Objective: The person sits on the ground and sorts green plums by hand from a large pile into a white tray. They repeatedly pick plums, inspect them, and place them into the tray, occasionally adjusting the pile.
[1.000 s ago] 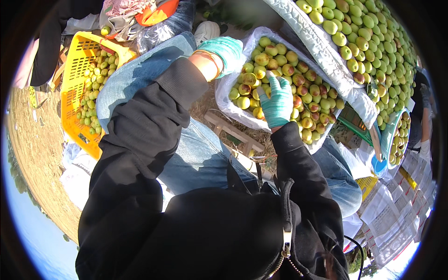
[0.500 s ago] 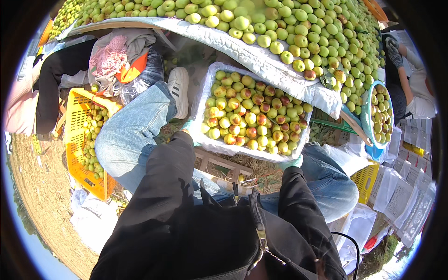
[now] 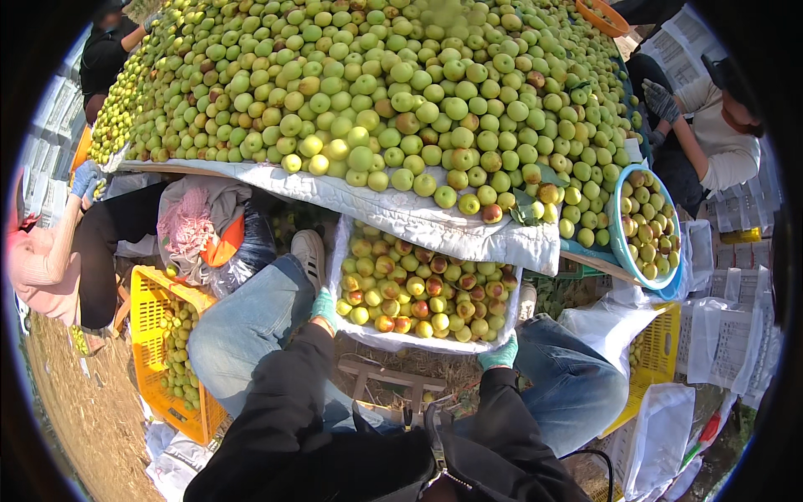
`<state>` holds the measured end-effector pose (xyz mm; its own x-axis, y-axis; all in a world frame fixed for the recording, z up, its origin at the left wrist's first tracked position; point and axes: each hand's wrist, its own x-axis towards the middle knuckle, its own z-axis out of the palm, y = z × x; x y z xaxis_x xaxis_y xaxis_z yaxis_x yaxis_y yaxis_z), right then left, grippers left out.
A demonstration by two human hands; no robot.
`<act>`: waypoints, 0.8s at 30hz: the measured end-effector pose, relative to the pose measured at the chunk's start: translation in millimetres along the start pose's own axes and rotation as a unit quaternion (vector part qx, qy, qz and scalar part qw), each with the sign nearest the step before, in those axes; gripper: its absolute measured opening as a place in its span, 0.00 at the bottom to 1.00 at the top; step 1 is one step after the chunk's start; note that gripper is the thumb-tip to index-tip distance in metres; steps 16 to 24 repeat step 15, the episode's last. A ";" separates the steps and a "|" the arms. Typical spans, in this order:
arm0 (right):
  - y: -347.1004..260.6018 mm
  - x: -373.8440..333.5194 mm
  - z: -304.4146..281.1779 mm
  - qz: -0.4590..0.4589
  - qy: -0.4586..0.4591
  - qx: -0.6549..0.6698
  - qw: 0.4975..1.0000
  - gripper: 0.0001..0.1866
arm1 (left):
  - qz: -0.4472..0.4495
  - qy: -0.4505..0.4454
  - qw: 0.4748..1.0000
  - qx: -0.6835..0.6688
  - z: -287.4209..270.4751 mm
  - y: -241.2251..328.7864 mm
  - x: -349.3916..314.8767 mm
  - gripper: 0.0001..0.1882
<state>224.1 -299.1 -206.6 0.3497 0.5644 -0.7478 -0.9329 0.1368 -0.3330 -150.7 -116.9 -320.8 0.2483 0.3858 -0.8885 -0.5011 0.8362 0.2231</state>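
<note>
A white-lined crate (image 3: pixel 336 272) full of round green jujubes (image 3: pixel 427 284), many with red-brown patches, is between my knees. My left hand (image 3: pixel 323 309), in a green glove, grips the crate's near left side. My right hand (image 3: pixel 499 355), gloved alike, holds its near right corner. Both sets of fingers are partly hidden against the crate. The crate's far right edge lies beneath the overhanging quilted white cloth (image 3: pixel 376 199) of the table. On that table spreads a large heap of green jujubes (image 3: pixel 351 100).
An orange basket (image 3: pixel 150 314) with jujubes stands left of my leg. A light-blue basin (image 3: pixel 617 224) of browner fruit sits at the table's right corner, above a yellow crate (image 3: pixel 665 335). Below my crate is a wooden stool (image 3: pixel 393 376). Other people sit left, right and far left.
The view has tilted up, showing more of the heap and the people around. The crate has shifted away from me, its far right part now under the cloth. Both hands still hold it.
</note>
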 end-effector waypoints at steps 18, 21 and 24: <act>5.6 63.1 -5.6 -0.076 0.004 0.156 0.985 0.44 | 0.112 0.144 0.956 -0.229 102.8 -6.1 -42.7 0.58; 5.6 63.1 -5.6 -0.076 0.004 0.156 0.985 0.44 | 0.112 0.144 0.956 -0.229 102.8 -6.1 -42.7 0.58; 5.6 63.1 -5.6 -0.076 0.004 0.156 0.985 0.44 | 0.112 0.144 0.956 -0.229 102.8 -6.1 -42.7 0.58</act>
